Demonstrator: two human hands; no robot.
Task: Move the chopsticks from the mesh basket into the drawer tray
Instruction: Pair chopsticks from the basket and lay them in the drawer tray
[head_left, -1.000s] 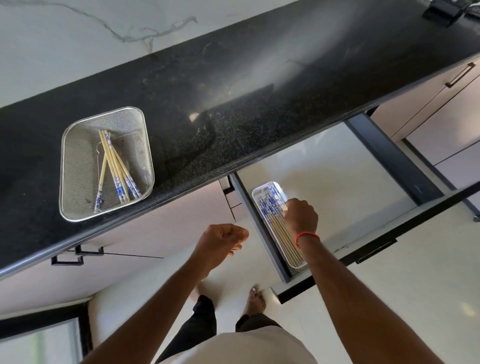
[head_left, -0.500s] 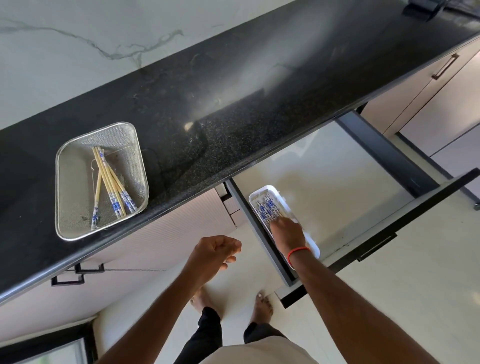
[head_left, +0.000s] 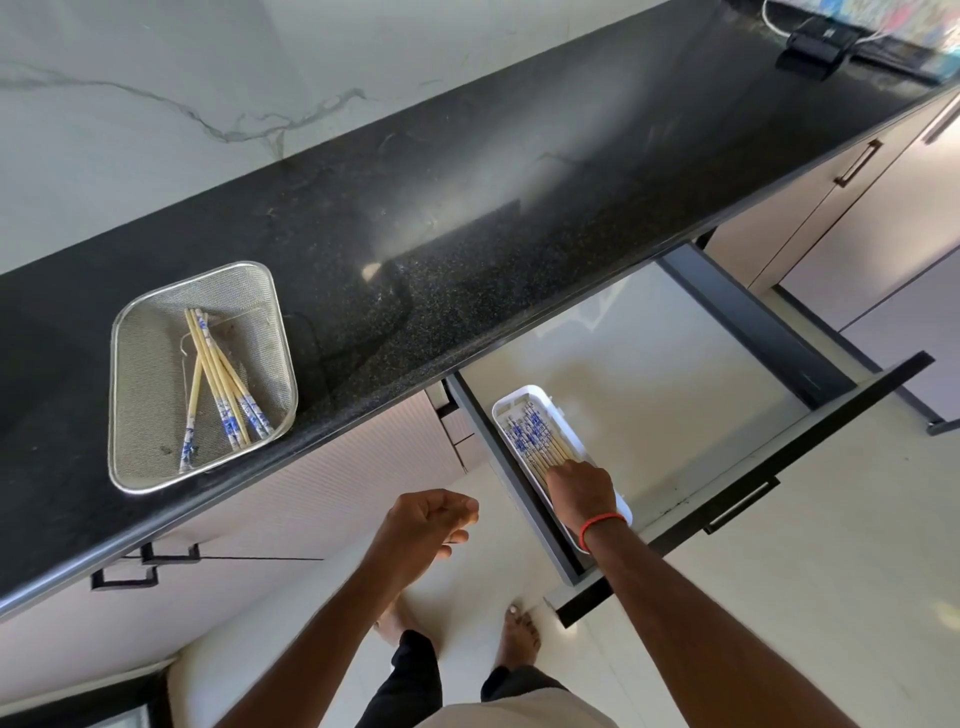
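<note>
A steel mesh basket (head_left: 150, 332) sits on the black counter at the left, with several blue-patterned bamboo chopsticks (head_left: 215, 374) lying in it. In the open drawer, a white drawer tray (head_left: 525, 394) holds a row of matching chopsticks (head_left: 532, 439). My right hand (head_left: 584, 493), with a red band at the wrist, is over the tray's near end. Its fingertips rest on the plain ends of those chopsticks, and the grip is hidden under the hand. My left hand (head_left: 428, 525) hangs loosely curled below the counter edge, holding nothing.
The black counter (head_left: 467, 234) overhangs the back of the open drawer (head_left: 675, 374), whose dark front panel (head_left: 779, 467) juts out at the right. A black device with a cable (head_left: 810, 47) lies at the counter's far right. My bare feet stand on the pale floor below.
My right hand has slid from the middle of the tray towards its near end, uncovering the patterned chopstick tips. My left hand has barely moved.
</note>
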